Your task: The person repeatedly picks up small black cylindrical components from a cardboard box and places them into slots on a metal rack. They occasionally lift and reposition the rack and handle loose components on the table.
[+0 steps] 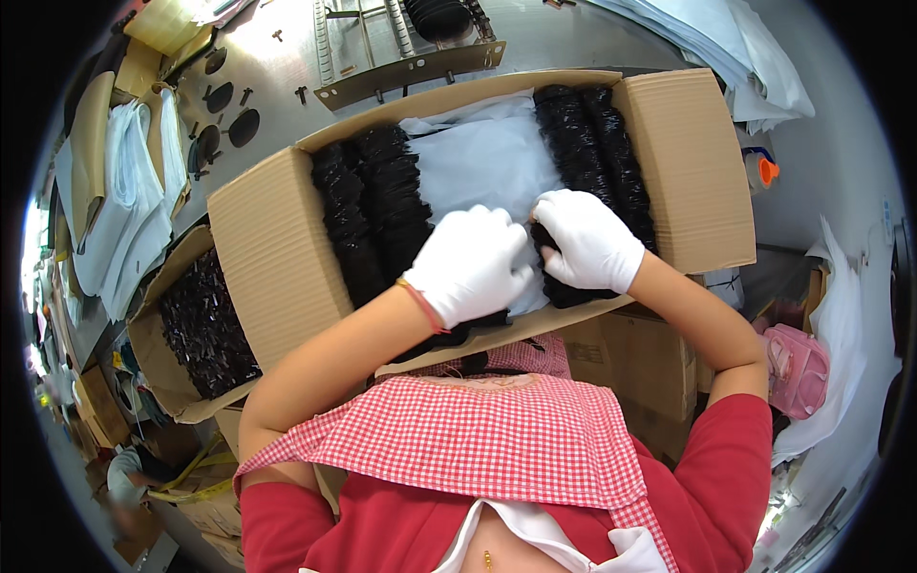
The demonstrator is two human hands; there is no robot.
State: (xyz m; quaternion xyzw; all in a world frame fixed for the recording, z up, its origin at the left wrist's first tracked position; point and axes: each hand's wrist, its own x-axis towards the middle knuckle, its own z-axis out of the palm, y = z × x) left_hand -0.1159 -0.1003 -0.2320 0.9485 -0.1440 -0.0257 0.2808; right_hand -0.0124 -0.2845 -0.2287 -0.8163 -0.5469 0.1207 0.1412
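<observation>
The pale sheet [487, 158] lies inside the box [683, 172], in the middle, between the left black rows [377, 186] and the right black rows [578, 143]. Its visible part runs longest from the far wall toward the person, a little slanted, so it crosses the long side of the box, which goes left to right. From the hands, the sheet spreads forward, away from the body, and a strip of it also shows between them.

Both hands are gloved in white and about equally near. The left hand [471, 267] is over the left edge of the sheet, its fingers curled in; I cannot tell if it grips something. The right hand [587, 244] is at the right edge, bent over the black rows, thumb and fingers close to each other; whether they pinch sheet or black material, I cannot tell.

Further out, another box [145, 334] with black pieces stands at left, and a metal rack [411, 76] lies beyond. On the lower carton [635, 368] there are faint marks, too unclear to read.
</observation>
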